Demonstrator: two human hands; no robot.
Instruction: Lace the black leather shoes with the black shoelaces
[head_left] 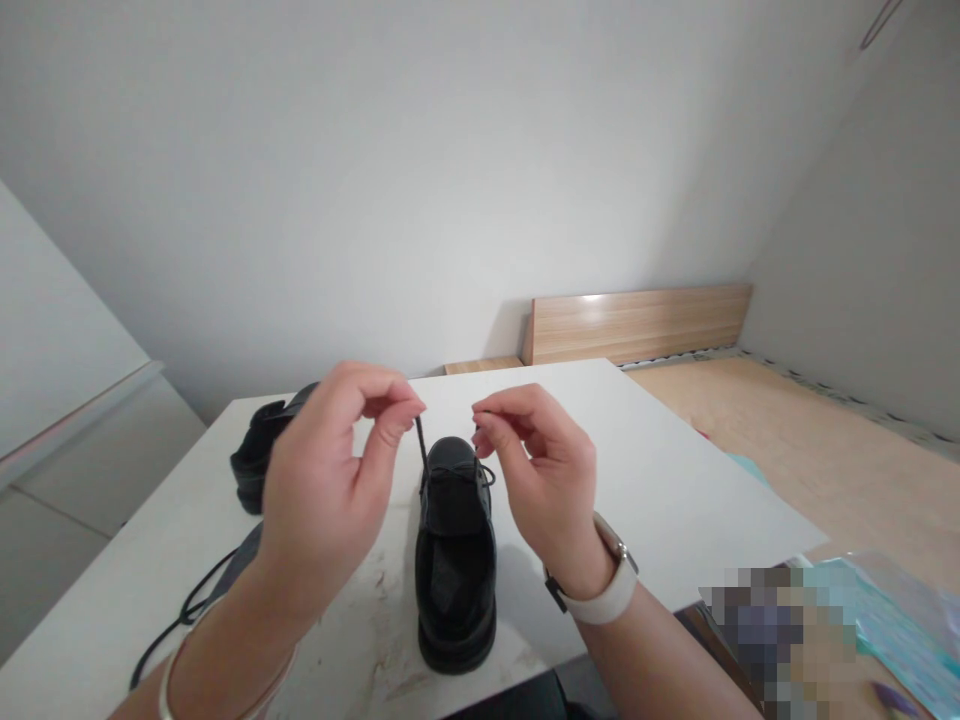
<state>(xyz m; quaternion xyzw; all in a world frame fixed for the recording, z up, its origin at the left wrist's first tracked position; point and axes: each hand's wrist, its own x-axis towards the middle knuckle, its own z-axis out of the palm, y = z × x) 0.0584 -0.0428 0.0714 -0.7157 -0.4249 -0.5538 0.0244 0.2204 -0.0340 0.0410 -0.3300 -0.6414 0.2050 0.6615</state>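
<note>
Left hand [337, 460]: thumb and forefinger closed in a tight pinch on one strand of a thin black cord lace [421, 443]. Right hand [544, 455]: thumb and forefinger pinched likewise on another strand, the remaining fingers loosely curled. I note the hands well apart from each other, strands slanting down between them.

Both strands meet the glossy black leather shoe [455, 560], upright near the white flat-topped table's [637, 480] near edge, toe pointing away from my camera. A small lace loop sticks out on its right side.

Right wrist: a watch with a pale strap [604, 598]. Left wrist: a thin whitish band [169, 685]. Beyond the left hand, partly hidden by it, I see a second black leather shoe [256, 455]; a black cable [187, 608] lies nearer me. Farther right: a light wood-grain board [637, 325], a tan flat surface [840, 430] and turquoise plastic packaging [889, 620].
</note>
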